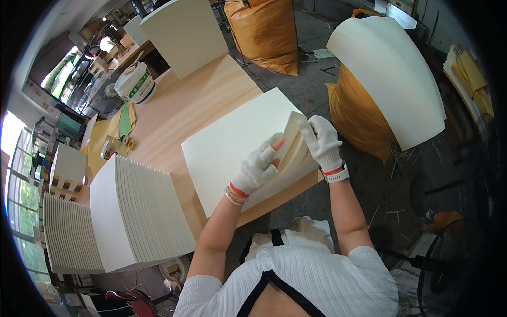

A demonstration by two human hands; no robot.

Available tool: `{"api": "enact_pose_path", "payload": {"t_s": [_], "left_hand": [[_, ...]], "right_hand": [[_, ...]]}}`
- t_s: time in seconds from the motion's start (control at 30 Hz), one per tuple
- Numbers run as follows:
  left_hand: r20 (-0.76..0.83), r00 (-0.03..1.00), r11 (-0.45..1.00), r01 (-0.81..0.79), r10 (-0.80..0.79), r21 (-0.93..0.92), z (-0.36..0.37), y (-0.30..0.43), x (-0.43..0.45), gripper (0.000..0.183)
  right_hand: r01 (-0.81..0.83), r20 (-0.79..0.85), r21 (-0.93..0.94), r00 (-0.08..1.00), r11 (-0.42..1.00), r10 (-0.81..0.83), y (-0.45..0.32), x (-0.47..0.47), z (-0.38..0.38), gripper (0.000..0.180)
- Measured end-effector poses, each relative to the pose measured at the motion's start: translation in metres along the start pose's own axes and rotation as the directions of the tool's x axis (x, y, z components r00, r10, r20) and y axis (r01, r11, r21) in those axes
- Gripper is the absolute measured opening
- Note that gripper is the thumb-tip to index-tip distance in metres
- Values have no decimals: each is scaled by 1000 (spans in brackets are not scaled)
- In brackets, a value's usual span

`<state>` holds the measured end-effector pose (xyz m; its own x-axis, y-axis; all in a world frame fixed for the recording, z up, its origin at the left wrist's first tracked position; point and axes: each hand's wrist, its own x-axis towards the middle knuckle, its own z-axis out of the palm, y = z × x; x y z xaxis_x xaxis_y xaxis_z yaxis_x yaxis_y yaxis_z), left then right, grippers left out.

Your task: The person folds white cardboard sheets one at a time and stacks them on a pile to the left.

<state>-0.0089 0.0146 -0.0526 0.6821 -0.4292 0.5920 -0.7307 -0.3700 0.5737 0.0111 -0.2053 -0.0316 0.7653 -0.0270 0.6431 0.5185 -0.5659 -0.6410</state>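
A white board or sheet box (237, 138) lies on the wood-grain table in front of me, close to its near right corner. At its right end a cream flap (292, 132) stands raised, with curved folds of the same material below it. My left hand (259, 164), in a white knit glove with bare fingertips showing, grips the flap from its left side. Gloved as well, my right hand (323, 138) pinches the flap's far end between thumb and fingers. The hidden fingertips leave the exact grip partly unclear.
Stacked white panels (146, 214) stand at the left table edge. On the wood-grain table (214, 95) are a white bucket (136, 83), a tape roll (131, 144) and an upright panel (186, 35). Orange sacks (263, 35) stand beyond; a curved white sheet (388, 75) tops one.
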Motion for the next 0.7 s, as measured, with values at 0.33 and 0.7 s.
{"api": "enact_pose_path", "payload": {"t_s": [0.33, 0.7], "left_hand": [[151, 977, 975, 174, -153, -136, -5, 5, 4, 41], [244, 955, 978, 193, -168, -84, -11, 11, 7, 48]], "right_hand": [[171, -45, -126, 983, 977, -178, 11, -2, 7, 28], [190, -76, -131, 977, 973, -201, 12, -3, 10, 27]]}}
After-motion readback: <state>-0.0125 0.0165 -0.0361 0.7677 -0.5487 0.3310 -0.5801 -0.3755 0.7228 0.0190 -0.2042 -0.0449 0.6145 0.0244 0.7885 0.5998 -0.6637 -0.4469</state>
